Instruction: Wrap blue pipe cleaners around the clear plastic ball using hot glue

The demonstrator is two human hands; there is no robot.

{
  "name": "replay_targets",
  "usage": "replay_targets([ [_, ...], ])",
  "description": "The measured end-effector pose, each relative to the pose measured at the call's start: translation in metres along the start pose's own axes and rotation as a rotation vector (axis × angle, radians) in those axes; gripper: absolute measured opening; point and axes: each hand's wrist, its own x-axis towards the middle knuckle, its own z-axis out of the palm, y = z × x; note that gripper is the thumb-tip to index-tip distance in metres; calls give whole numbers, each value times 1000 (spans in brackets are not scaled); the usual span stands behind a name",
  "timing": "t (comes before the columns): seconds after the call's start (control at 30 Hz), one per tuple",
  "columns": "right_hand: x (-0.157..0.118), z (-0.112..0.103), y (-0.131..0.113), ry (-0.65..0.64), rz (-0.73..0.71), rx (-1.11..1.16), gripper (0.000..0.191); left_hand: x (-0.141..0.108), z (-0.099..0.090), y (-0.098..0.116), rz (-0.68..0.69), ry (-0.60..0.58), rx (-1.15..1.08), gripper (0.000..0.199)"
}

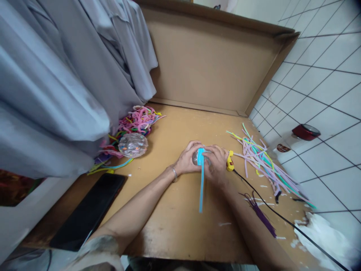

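In the middle of the table, my left hand point(188, 158) is closed around the side of a small clear rounded piece point(194, 158), apparently plastic. Bright blue pipe cleaners point(201, 157) lie side by side across it, and one long end hangs down toward me. My right hand point(216, 162) grips the piece from the other side, its fingers pressing on the blue strips. Just beyond the right hand is a yellow glue gun point(230, 162) with a black cord, its front part partly hidden.
At left lie a crinkled clear ball point(133, 145), a heap of coloured pipe cleaners point(141, 120) and a black phone or tablet point(90, 210). More pipe cleaners point(259, 158), a purple bundle point(262, 218), a red-lidded jar point(306, 131) and white plastic point(327, 233) are at right. Cardboard point(205, 64) stands behind.
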Motion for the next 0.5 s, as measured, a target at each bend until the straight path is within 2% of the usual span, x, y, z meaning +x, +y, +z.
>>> replay_targets([
  [0.23,-1,-1,5,23,93,112,29,0,0,1,-4,-12,-1,77],
  [0.4,-4,-2,6,-44,34,114,33,-1,-1,2,15,-25,3,74],
  [0.5,-4,-2,8,-22,83,154,29,-1,-1,3,17,-38,25,76],
])
